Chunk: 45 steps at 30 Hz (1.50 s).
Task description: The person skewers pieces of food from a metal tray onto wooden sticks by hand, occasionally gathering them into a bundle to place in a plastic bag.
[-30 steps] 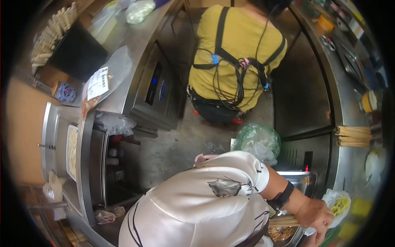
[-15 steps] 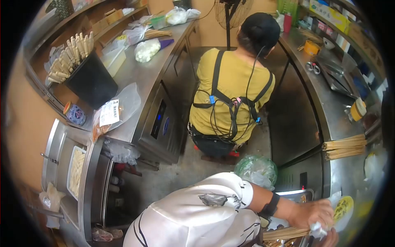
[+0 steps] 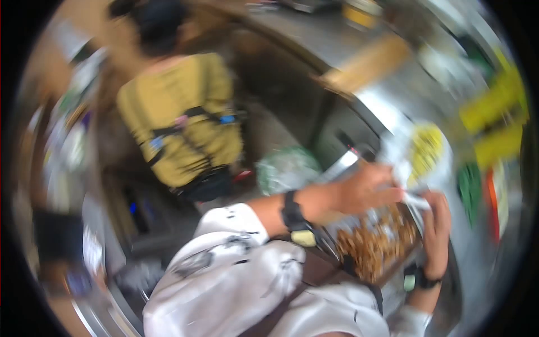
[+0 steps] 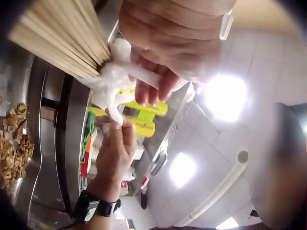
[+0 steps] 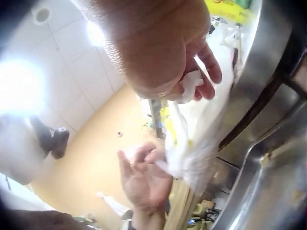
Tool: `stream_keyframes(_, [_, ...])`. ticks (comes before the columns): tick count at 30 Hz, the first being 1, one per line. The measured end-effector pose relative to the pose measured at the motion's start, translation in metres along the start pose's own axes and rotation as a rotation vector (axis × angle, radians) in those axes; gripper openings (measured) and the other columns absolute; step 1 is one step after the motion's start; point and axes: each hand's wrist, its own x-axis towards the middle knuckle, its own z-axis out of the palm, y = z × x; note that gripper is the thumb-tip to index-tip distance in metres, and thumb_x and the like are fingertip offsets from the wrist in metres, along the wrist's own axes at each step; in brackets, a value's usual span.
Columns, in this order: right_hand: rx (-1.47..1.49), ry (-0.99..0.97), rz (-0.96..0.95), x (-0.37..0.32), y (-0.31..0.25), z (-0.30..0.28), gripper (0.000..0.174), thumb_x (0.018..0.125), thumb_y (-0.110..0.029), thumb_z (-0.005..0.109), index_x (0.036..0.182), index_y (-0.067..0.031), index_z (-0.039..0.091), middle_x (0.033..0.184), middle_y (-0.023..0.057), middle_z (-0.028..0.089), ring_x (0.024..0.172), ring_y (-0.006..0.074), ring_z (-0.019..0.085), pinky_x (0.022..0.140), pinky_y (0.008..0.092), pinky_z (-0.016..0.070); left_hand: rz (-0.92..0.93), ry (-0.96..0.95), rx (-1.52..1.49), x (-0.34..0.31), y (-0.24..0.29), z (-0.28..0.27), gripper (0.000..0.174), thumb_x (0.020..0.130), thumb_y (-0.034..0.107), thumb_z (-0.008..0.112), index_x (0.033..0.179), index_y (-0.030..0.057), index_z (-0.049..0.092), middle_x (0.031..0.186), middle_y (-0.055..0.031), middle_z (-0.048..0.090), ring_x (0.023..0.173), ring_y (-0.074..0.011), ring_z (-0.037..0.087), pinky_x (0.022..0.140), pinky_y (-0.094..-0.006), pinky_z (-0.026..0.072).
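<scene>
My left hand (image 3: pixel 365 188) grips one twisted strip of a white plastic bag (image 4: pixel 112 79). Another strip is pinched between the thumb and finger of my right hand (image 3: pixel 437 224). Between the hands, in the left wrist view, the bag is gathered around the ends of a bundle of thin wooden skewers (image 4: pixel 62 40). A yellow-green patch (image 3: pixel 425 150) shows on the white plastic beside the hands in the blurred head view. The right wrist view has bunched plastic in the curled fingers of my right hand (image 5: pixel 196 76), with my left hand (image 5: pixel 146 184) lower down.
A metal tray of brown food pieces (image 3: pixel 376 241) lies below the hands. Another bundle of sticks (image 3: pixel 368 64) rests on the counter. A person in a yellow top (image 3: pixel 182 118) is ahead at left, near a green-tinted plastic bag (image 3: pixel 286 168). Yellow packets (image 3: pixel 494 126) stand at right.
The head view has swung toward the counter and tilted, so the person in yellow appears farther left. Both my hands now show fully, drawn apart with the bag's strips between them.
</scene>
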Motion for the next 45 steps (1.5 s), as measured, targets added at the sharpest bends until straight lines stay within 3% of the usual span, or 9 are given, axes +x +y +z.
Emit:
stream_keyframes(7, [0.153, -0.027, -0.163, 0.001, -0.003, 0.013, 0.02, 0.076, 0.006, 0.054, 0.096, 0.0043, 0.054, 0.095, 0.0157, 0.057, 0.083, 0.0281, 0.057, 0.074, 0.034, 0.0463, 0.003, -0.161, 0.425, 0.022, -0.029, 0.038, 0.042, 0.071, 0.007, 0.066, 0.112, 0.0038, 0.057, 0.088, -0.0146, 0.056, 0.079, -0.0356, 0.057, 0.068, -0.0383, 0.0483])
stream_keyframes(10, [0.269, 0.146, -0.261, 0.004, 0.0, 0.012, 0.029, 0.075, 0.006, 0.053, 0.104, 0.0037, 0.053, 0.1, 0.0158, 0.057, 0.083, 0.0267, 0.057, 0.075, 0.0326, 0.0467, 0.046, -0.099, 0.323, 0.029, -0.027, 0.039, 0.035, 0.074, 0.003, 0.062, 0.109, 0.0059, 0.061, 0.093, -0.0137, 0.058, 0.082, -0.0352, 0.058, 0.069, -0.0387, 0.0481])
stream_keyframes(13, [0.513, -0.002, -0.042, -0.002, 0.004, 0.002, 0.041, 0.074, 0.005, 0.051, 0.114, 0.0026, 0.05, 0.11, 0.017, 0.054, 0.084, 0.0273, 0.058, 0.075, 0.0339, 0.0474, -0.035, -0.239, 0.416, 0.028, -0.019, 0.031, 0.032, 0.078, 0.004, 0.061, 0.11, 0.0068, 0.062, 0.097, -0.0155, 0.059, 0.086, -0.0326, 0.06, 0.074, -0.0353, 0.048])
stream_keyframes(16, [0.131, 0.034, -0.143, 0.0, 0.019, 0.011, 0.041, 0.073, 0.005, 0.052, 0.114, 0.0023, 0.05, 0.104, 0.019, 0.053, 0.083, 0.0289, 0.058, 0.072, 0.0347, 0.048, 0.048, -0.29, 0.374, 0.034, -0.012, 0.022, 0.031, 0.082, 0.007, 0.06, 0.112, 0.003, 0.061, 0.098, -0.0168, 0.059, 0.088, -0.0274, 0.06, 0.078, -0.0308, 0.0472])
stream_keyframes(23, [-0.061, 0.18, -0.165, -0.015, 0.009, 0.022, 0.007, 0.078, -0.006, 0.058, 0.081, -0.0005, 0.056, 0.078, 0.0134, 0.054, 0.072, 0.0324, 0.058, 0.061, 0.0378, 0.0471, -0.449, -0.202, -0.22, 0.025, -0.005, 0.005, 0.016, 0.078, -0.001, 0.064, 0.093, 0.0003, 0.069, 0.111, -0.0202, 0.061, 0.102, -0.0232, 0.059, 0.086, -0.0331, 0.047])
stream_keyframes(27, [0.233, 0.068, -0.026, -0.03, -0.009, 0.036, 0.009, 0.082, -0.011, 0.057, 0.083, -0.0023, 0.058, 0.081, 0.0143, 0.058, 0.072, 0.0345, 0.059, 0.062, 0.0425, 0.0467, -0.426, -0.12, -0.247, 0.019, -0.008, 0.014, 0.012, 0.071, -0.007, 0.067, 0.08, 0.0006, 0.067, 0.106, -0.0186, 0.061, 0.106, -0.0231, 0.056, 0.088, -0.0314, 0.0448])
stream_keyframes(35, [0.087, 0.163, -0.047, -0.021, 0.017, 0.011, 0.008, 0.081, -0.011, 0.056, 0.081, -0.0034, 0.059, 0.078, 0.0128, 0.056, 0.07, 0.0329, 0.058, 0.061, 0.0398, 0.0464, -0.217, -0.467, 0.075, 0.037, -0.001, 0.014, 0.013, 0.069, -0.007, 0.065, 0.076, 0.0036, 0.063, 0.105, -0.0105, 0.057, 0.095, -0.0192, 0.056, 0.084, -0.0296, 0.0438])
stream_keyframes(42, [-0.067, -0.124, -0.146, -0.034, 0.02, 0.02, 0.007, 0.079, -0.013, 0.057, 0.083, -0.0067, 0.058, 0.078, 0.0102, 0.055, 0.074, 0.0297, 0.058, 0.061, 0.0394, 0.0465, -0.291, -0.397, -0.001, 0.041, -0.005, 0.021, 0.018, 0.066, -0.009, 0.066, 0.078, 0.0042, 0.065, 0.1, -0.0076, 0.057, 0.091, -0.0177, 0.056, 0.078, -0.0284, 0.0469])
stream_keyframes(45, [0.021, 0.042, -0.198, -0.024, 0.014, 0.004, 0.009, 0.08, -0.007, 0.054, 0.089, -0.0045, 0.056, 0.081, 0.0122, 0.054, 0.076, 0.0317, 0.057, 0.063, 0.0379, 0.0469, -0.12, -0.409, 0.173, 0.044, 0.005, 0.029, 0.016, 0.065, -0.007, 0.066, 0.075, 0.0039, 0.059, 0.096, -0.0083, 0.055, 0.087, -0.0185, 0.056, 0.073, -0.0276, 0.0471])
